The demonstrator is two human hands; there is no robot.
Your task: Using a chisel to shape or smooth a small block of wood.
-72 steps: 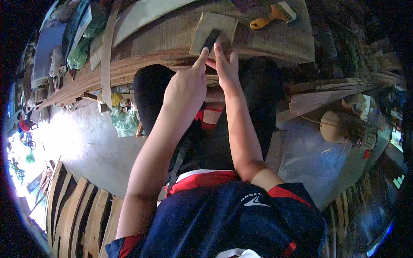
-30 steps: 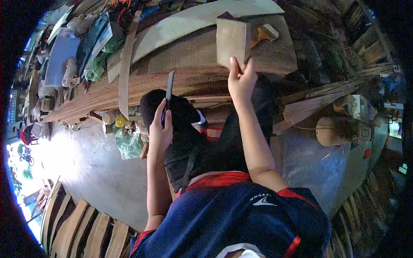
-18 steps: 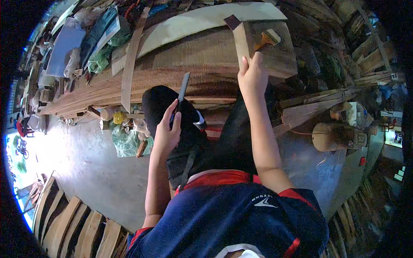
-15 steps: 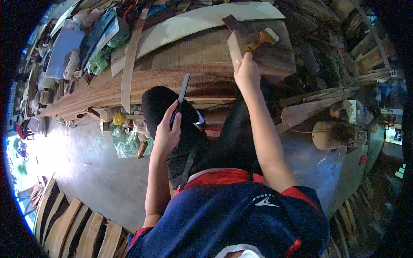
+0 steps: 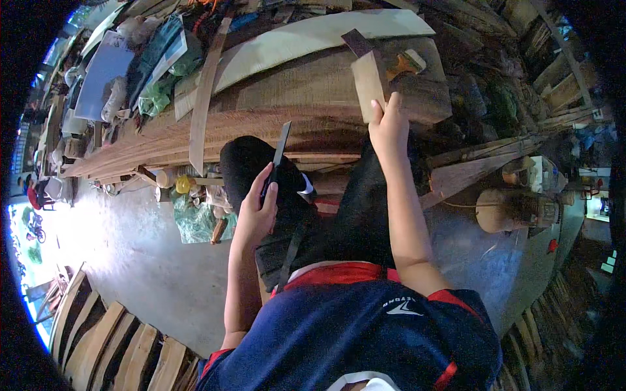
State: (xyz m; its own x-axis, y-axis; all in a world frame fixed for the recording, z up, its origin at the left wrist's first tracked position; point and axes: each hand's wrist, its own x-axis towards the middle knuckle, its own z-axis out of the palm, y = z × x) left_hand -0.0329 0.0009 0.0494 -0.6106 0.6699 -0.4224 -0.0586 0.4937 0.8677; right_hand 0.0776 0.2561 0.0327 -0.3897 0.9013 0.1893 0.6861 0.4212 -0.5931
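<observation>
My left hand (image 5: pixel 258 206) is closed around the dark handle of a flat-bladed knife (image 5: pixel 282 144). Its grey blade points up and away above my left knee. In my right hand (image 5: pixel 390 132) is a flat, pale wooden block (image 5: pixel 370 81), gripped at its near end and tilted above the plank stack. Just beyond the block lies a small dark brown rectangular piece (image 5: pixel 357 43). A paintbrush (image 5: pixel 407 63) with an orange-brown handle and pale bristles rests right of the block, on the wide wooden board (image 5: pixel 287 85).
A long, curved pale board (image 5: pixel 313 34) lies across the far side of the stack. One narrow wooden strip (image 5: pixel 206 98) crosses the left part. Bags and cloths crowd the far left. A rounded brown machine (image 5: pixel 497 210) stands on the floor at right; slabs (image 5: pixel 124 339) lie lower left.
My right hand has drawn the wooden block nearer and turned it so its broad face shows. The brown piece and brush stay on the board. My left hand keeps hold of the knife.
</observation>
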